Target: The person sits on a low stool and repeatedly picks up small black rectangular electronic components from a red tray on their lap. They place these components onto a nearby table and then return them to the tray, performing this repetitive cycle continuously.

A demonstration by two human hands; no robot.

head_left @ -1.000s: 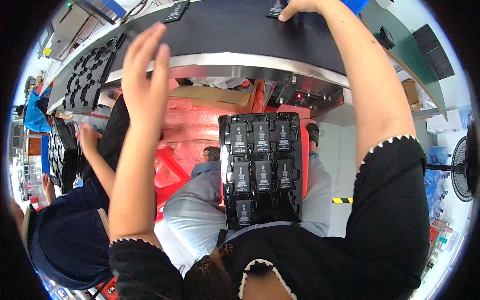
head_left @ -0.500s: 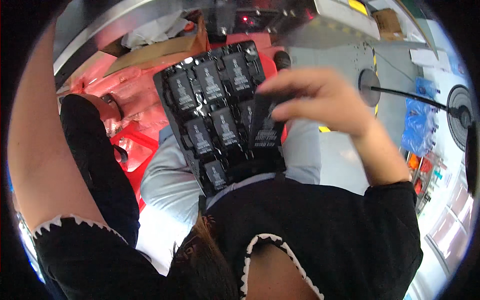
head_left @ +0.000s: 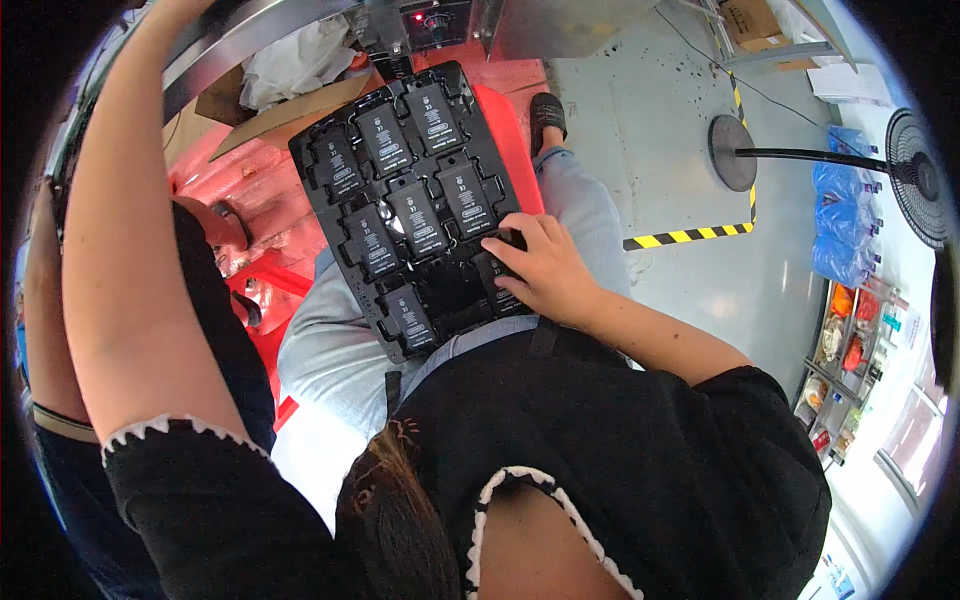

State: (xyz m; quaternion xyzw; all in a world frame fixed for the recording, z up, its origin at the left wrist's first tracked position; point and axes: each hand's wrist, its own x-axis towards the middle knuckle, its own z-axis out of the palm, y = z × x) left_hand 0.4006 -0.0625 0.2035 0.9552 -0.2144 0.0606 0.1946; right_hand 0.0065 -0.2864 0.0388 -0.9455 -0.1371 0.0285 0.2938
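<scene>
A black moulded tray [head_left: 486, 140] lies tilted across my lap. Flat black rectangular batteries [head_left: 415, 218] with pale printing sit in its pockets, and the middle pocket of the row nearest me holds none. My right hand [head_left: 545, 268] is at the tray's near right corner. Its fingers are bent round a battery [head_left: 497, 282] in the pocket there and partly cover it. My left arm [head_left: 130, 270] reaches up past the tray's left side to the metal edge, and its hand lies beyond the top of the picture.
A metal edge [head_left: 260, 45] runs along the upper left, above an open carton [head_left: 290, 115] with clear plastic. Another person's arm [head_left: 50, 300] and legs are at the left. A standing fan [head_left: 915, 180] and a shelf [head_left: 840, 360] with parts are at the right.
My right hand has come down toward me with the battery, from above the tray into the near right pocket. My left arm has shifted a little to the right, and the view has shifted.
</scene>
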